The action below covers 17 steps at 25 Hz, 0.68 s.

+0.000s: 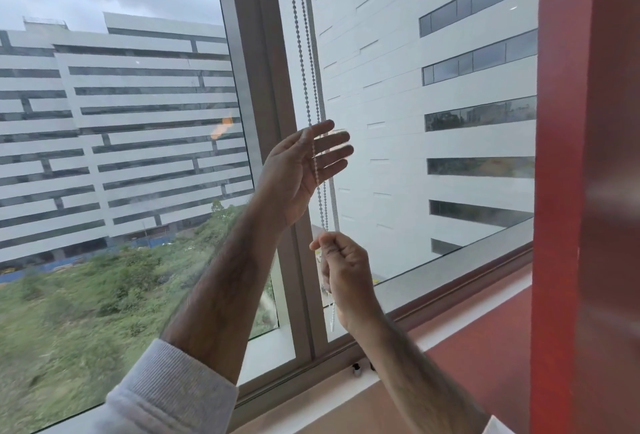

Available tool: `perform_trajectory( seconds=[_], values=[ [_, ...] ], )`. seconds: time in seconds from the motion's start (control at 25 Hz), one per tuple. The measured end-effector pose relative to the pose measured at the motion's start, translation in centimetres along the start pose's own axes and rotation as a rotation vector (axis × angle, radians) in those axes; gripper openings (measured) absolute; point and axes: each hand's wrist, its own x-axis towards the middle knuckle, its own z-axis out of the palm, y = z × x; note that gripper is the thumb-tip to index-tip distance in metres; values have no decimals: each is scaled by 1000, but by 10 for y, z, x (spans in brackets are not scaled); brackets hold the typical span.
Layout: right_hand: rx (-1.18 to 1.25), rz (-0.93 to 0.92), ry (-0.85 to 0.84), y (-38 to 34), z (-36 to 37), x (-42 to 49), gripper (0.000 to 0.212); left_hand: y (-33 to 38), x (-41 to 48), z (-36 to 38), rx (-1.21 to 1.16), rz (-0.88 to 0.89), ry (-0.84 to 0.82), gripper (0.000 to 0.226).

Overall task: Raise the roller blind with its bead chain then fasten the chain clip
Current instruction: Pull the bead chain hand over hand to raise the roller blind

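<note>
A silver bead chain point(300, 38) hangs in two strands down the grey window frame point(263, 87) from the top of the view. My left hand point(298, 174) is raised with its fingers spread behind the strands at about mid-height, and the chain lies across its palm. Below it my right hand point(343, 271) is closed in a fist around the chain, thumb and forefinger pinching a strand. The chain's lower loop point(333, 316) dangles under that fist. The roller blind itself is out of view. A small dark fitting point(356, 369) sits on the sill near the frame's foot; whether it is the clip I cannot tell.
Large window panes show white buildings and green ground outside. A red pillar point(585, 191) stands close on the right. A light sill point(346, 406) and a red ledge point(485, 329) run below the window.
</note>
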Motion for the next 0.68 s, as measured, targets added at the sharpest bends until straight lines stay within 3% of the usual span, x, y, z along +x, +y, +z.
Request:
perform_trajectory(
  seconds=[0.2,0.36,0.48,0.68],
  values=[
    [-37,63,-99,-4,-10,9,28,-17,1,3,241,249,180,31],
    [-42,60,17,-29,-5,32,42,-28,-7,3,424,379,247,31],
    [12,-54,55,-71,7,64,37,-53,-26,-7,443,397,275,28],
    [45,-56,-116,-127,36,104,43,-105,-67,-23,549,294,325,29]
  ],
)
